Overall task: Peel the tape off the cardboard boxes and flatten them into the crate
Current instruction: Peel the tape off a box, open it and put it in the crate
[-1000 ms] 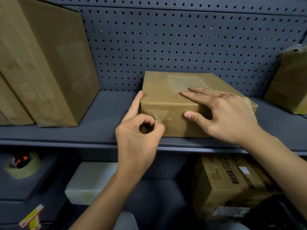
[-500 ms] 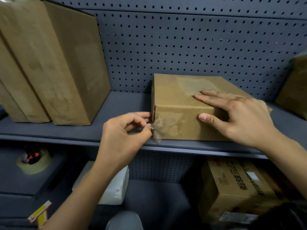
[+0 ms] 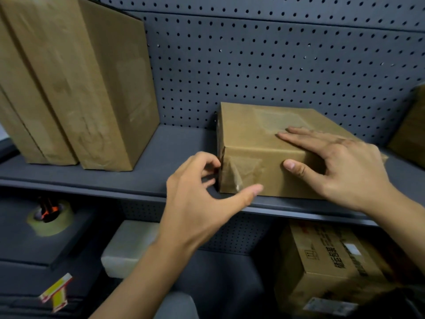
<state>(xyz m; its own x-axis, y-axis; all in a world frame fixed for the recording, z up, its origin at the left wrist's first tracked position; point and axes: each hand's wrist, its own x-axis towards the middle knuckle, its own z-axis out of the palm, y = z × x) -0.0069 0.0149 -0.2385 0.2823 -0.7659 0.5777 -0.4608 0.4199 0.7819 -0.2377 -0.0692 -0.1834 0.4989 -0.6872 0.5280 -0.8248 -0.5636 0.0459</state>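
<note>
The small brown cardboard box (image 3: 257, 143) sits near the front edge of the dark grey shelf (image 3: 172, 153). The right hand (image 3: 340, 166) lies flat on its top, thumb on the front face, likely bracing it. The left hand (image 3: 197, 199), spread and gripping nothing, hovers at the front-left corner, probably to pinch the loose clear tape flap (image 3: 239, 171).

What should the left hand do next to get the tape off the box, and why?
Probably pinch the loose tape at the front left corner of the box and pull it away. It looks wrinkled and partly lifted, the left hand hovers open beside it, and the right hand presses on the top, steadying it.
</note>
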